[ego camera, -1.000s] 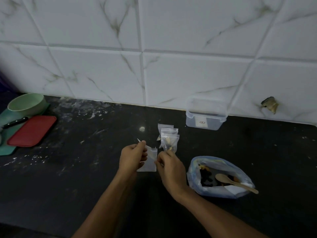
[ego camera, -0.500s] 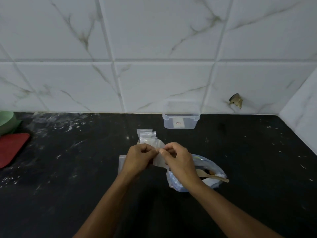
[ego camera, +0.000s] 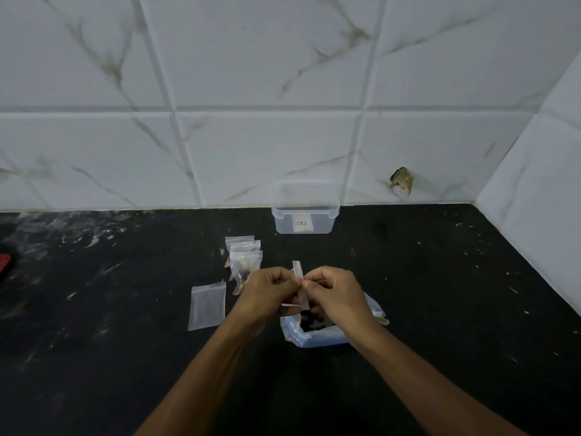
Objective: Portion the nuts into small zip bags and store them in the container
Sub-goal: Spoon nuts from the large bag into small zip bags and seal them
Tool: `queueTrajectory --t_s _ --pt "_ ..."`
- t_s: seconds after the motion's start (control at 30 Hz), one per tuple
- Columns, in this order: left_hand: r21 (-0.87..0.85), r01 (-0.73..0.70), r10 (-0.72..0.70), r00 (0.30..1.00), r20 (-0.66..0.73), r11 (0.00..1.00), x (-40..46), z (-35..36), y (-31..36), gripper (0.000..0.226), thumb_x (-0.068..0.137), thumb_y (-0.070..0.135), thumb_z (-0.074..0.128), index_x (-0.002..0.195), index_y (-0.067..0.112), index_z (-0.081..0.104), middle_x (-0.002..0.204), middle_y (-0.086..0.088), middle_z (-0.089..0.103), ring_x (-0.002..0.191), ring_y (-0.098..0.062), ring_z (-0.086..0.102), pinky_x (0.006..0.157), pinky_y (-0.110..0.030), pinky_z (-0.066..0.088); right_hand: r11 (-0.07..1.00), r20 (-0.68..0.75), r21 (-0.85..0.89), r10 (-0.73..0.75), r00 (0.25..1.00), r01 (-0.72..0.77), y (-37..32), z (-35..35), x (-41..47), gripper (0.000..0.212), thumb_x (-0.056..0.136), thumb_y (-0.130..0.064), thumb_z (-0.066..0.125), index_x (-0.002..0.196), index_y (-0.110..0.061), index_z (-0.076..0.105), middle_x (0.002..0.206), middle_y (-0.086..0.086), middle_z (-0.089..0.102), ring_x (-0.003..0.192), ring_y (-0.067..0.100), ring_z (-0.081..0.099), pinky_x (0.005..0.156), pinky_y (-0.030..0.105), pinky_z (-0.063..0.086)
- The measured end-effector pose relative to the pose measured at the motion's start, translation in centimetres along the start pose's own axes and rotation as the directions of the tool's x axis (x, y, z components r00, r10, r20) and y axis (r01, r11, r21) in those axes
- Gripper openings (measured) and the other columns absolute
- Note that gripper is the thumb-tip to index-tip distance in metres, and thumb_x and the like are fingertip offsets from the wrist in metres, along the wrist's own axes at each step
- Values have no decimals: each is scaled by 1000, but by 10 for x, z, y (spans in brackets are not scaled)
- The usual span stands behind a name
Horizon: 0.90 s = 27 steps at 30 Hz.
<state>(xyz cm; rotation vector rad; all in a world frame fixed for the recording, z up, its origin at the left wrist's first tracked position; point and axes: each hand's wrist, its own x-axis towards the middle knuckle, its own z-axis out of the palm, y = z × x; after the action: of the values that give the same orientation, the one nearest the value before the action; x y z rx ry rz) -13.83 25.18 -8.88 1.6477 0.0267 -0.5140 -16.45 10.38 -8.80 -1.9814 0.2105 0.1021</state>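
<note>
My left hand (ego camera: 267, 291) and my right hand (ego camera: 336, 294) both pinch a small clear zip bag (ego camera: 298, 273) edge-on between them, above the blue plastic bag of nuts (ego camera: 309, 336). That nut bag lies open on the black counter under my right wrist, and a wooden spoon handle (ego camera: 380, 319) pokes out behind my right hand. An empty zip bag (ego camera: 207, 306) lies flat to the left. A short stack of filled zip bags (ego camera: 243, 256) sits just beyond my left hand. The clear container (ego camera: 304, 212) stands open against the tiled wall.
The tiled wall (ego camera: 283, 121) runs along the back and turns toward me at the right corner (ego camera: 534, 199). A red board's edge (ego camera: 4, 262) shows at far left. White specks dot the black counter (ego camera: 440, 294).
The view has swung right, so the bowl and most of the red board left the frame. The zip bag between my hands has turned edge-on and sits over the nut bag.
</note>
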Motion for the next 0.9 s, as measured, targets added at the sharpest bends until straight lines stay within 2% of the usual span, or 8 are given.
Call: queueTrajectory --t_s 0.1,0.23,0.47,0.7,0.8,0.83,0.9 --pt "-69 6 -3 999 37 998 0 2 1 16 98 11 55 93 3 69 82 -10 71 72 -15 70 66 -27 58 999 23 45 -11 1000 10 0 -5 -2 7 90 -23 66 93 -19 71 84 -2 72 78 11 71 68 27 60" --pt "-80 9 -3 997 82 997 3 4 0 22 100 14 51 95 2 69 89 -16 72 79 -21 70 72 -31 59 996 59 84 11 998 -16 1 -11 -2 4 88 -19 69 91 -18 71 83 -1 73 77 10 71 64 21 57" --pt "25 -81 78 991 106 996 6 10 -1 22 102 9 47 90 5 65 84 -11 69 72 -14 69 69 -27 58 999 46 22 40 998 -41 6 -16 1 8 89 -16 66 90 -17 74 86 -2 73 82 11 71 74 31 61" --pt "96 -148 141 987 75 984 5 18 1 23 101 6 47 84 9 62 75 -4 66 64 -7 68 64 -21 57 996 61 51 72 996 -75 8 -21 1 13 92 -14 61 89 -15 74 87 2 73 83 15 71 77 37 61" --pt "92 -126 121 991 57 988 5 19 0 22 101 8 48 85 9 63 75 -2 67 67 -8 69 65 -21 57 988 57 101 113 992 -118 7 -23 0 15 93 -13 59 89 -14 73 85 2 73 81 14 71 75 34 61" --pt "93 -106 103 994 34 990 5 19 0 20 100 8 49 86 9 63 77 -3 68 68 -9 69 65 -21 58 985 37 97 142 989 -145 6 -24 0 15 93 -12 59 88 -15 72 85 1 72 80 14 71 74 32 61" --pt "187 -92 104 993 -57 978 6 19 -2 16 98 11 53 86 10 63 81 -5 69 71 -10 70 67 -24 59 988 -75 -36 147 986 -150 5 -25 2 15 91 -12 59 82 -19 69 82 -2 69 77 13 68 71 31 60"
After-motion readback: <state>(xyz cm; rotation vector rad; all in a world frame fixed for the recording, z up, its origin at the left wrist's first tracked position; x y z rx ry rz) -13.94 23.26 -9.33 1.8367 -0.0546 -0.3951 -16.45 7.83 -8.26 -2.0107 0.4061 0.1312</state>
